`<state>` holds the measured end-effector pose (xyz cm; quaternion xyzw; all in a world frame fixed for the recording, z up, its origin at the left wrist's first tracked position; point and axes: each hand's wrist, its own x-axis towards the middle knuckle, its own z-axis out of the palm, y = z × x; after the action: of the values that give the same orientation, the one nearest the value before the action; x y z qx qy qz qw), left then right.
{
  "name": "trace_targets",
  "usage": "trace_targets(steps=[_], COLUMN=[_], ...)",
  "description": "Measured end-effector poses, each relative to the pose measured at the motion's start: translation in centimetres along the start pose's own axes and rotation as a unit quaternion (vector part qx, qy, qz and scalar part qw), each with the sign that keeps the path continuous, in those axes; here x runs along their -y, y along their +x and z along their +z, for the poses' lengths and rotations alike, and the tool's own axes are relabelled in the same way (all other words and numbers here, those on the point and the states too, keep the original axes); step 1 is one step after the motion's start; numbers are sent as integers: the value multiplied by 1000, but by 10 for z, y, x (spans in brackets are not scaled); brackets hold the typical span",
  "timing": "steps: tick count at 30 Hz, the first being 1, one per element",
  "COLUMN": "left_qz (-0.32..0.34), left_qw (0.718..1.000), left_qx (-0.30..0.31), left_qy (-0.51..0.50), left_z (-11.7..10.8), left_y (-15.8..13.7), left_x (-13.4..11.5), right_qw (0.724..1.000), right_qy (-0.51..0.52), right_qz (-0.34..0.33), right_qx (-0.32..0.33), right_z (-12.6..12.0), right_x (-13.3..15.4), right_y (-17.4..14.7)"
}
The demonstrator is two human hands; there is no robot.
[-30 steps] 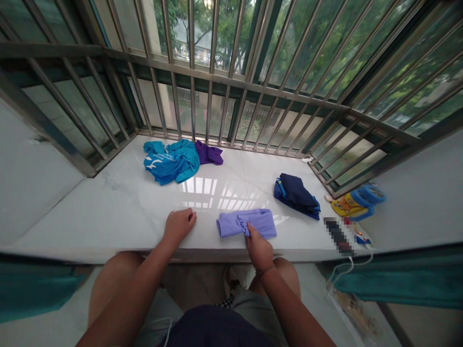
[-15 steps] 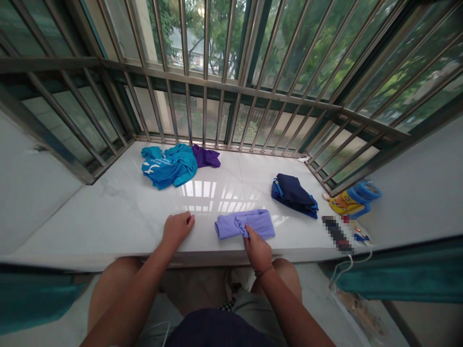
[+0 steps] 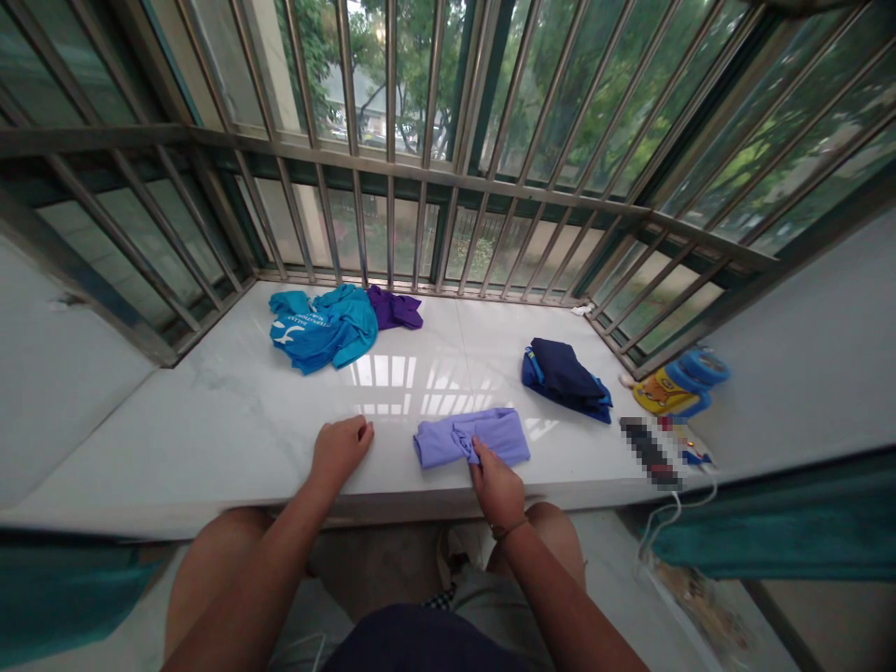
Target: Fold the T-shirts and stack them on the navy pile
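A lavender garment [image 3: 500,434], folded into a flat band, lies on the white marble sill [image 3: 231,420] in front of me. My right hand [image 3: 496,481] pinches its near edge around the middle, where the fabric is bunched up. Left of the garment and apart from it, my left hand [image 3: 341,448] rests on the sill with its fingers curled in and nothing visible in them. A folded dark navy garment [image 3: 564,369] with blue edges sits farther back on the right. At the back left a crumpled teal shirt [image 3: 326,327] with white print touches a purple cloth [image 3: 396,309].
Metal window bars [image 3: 420,175] enclose the sill at the back and both sides. To the right lie a yellow and blue bottle [image 3: 679,381], a blurred dark object [image 3: 651,453] and a white cable [image 3: 676,513]. Teal curtains [image 3: 777,523] hang at both sides.
The view has shifted slightly. Both hands and the lavender garment keep the same places relative to each other, with the right hand still pinching the fabric.
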<state>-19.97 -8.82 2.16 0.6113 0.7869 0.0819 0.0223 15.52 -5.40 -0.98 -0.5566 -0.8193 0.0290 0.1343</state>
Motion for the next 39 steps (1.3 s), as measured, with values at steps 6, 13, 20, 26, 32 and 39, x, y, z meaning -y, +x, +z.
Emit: trace_targets(steps=[6, 13, 20, 26, 32, 39], left_qz=[-1, -2, -7, -8, -7, -7], left_qw=[1000, 1000, 1000, 1000, 1000, 1000], left_qx=[1, 7, 8, 10, 8, 9], left_qy=[2, -15, -11, -10, -9, -9], left_z=[1, 0, 1, 1, -1, -2], left_y=[0, 1, 1, 1, 0, 0], left_x=[1, 1, 1, 2, 1, -1], right_qw=[1000, 1000, 999, 999, 999, 999], right_qy=[1, 19, 25, 27, 33, 49], right_qz=[-2, 0, 1, 1, 8, 7], right_qx=[-10, -16, -24, -18, -16, -16], right_z=[2, 3, 6, 5, 4, 2], right_x=[-1, -3, -6, -6, -5, -4], right_y=[-1, -2, -2, -2, -1, -1])
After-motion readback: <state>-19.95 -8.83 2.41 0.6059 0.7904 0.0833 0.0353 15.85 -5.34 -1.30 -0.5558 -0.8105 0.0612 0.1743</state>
